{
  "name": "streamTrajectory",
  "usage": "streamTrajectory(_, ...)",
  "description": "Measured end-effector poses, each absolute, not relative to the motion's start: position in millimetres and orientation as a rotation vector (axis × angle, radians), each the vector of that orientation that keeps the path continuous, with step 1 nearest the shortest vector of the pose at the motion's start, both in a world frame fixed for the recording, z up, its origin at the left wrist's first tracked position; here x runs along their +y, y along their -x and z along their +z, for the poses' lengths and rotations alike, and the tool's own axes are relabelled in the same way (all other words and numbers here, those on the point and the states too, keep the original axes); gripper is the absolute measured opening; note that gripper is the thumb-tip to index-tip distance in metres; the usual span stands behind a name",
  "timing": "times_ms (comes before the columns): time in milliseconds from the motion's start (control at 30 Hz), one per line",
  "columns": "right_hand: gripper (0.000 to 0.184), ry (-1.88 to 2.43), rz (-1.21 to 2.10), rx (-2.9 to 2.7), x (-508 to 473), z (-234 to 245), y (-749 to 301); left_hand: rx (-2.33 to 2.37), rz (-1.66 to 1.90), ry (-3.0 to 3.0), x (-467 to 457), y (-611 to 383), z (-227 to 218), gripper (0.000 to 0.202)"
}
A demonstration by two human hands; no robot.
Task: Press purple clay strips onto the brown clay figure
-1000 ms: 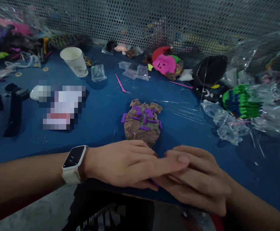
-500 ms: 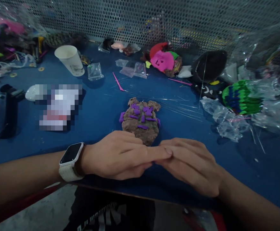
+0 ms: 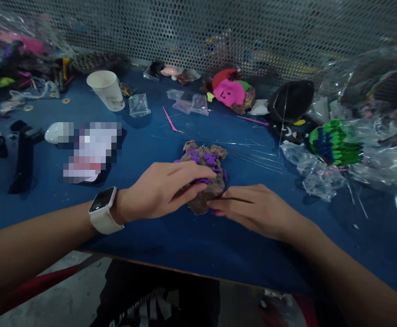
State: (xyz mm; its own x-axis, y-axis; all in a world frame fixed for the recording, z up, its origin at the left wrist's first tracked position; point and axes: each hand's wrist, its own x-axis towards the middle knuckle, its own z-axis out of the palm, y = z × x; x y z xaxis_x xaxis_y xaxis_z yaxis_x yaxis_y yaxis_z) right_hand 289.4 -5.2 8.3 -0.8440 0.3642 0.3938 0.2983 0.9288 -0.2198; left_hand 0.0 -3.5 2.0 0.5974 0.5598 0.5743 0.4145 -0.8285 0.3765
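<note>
A brown clay figure (image 3: 200,204) with purple clay pieces pressed onto it lies on the blue table in front of me. My left hand (image 3: 164,186), with a watch (image 3: 103,200) on its wrist, reaches across the figure's left side. Its thumb and fingers grip the figure and cover part of its middle. At the lower right edge of the figure, my right hand (image 3: 253,206) has its fingers pinched together against the brown clay. A bit of purple clay (image 3: 212,211) shows at those fingertips, mostly hidden by them.
Thin clear strands (image 3: 263,156) and a pink modelling tool (image 3: 170,119) lie behind the figure. A paper cup (image 3: 106,91) stands at back left, near a blurred phone (image 3: 94,147). Clay models, a green spiky piece (image 3: 336,143) and plastic bags (image 3: 324,179) crowd the right.
My hands were together in front of the figure. They have parted: the left has moved up onto the figure, the right to its lower right edge, with purple clay at its fingertips.
</note>
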Motion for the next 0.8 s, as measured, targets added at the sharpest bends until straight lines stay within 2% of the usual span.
streamTrajectory(200,0.022,0.515,0.283,-2.670,-8.2,2.9,-288.9,0.643,1.005,-2.738,-6.3,0.6,5.4,0.020)
streamTrajectory(433,0.019,0.602,0.539,-2.614,-2.8,1.2,-289.6,0.574,0.917,-2.732,-6.8,0.5,1.1,0.019)
streamTrajectory(667,0.016,0.612,0.455,-2.644,-4.2,-1.4,-290.6,0.558,0.626,-2.779,-5.7,0.5,7.6,0.028)
streamTrajectory(800,0.015,0.616,0.402,-2.663,-3.0,-0.8,-293.7,0.531,0.445,-2.837,-6.8,-1.2,9.2,0.027)
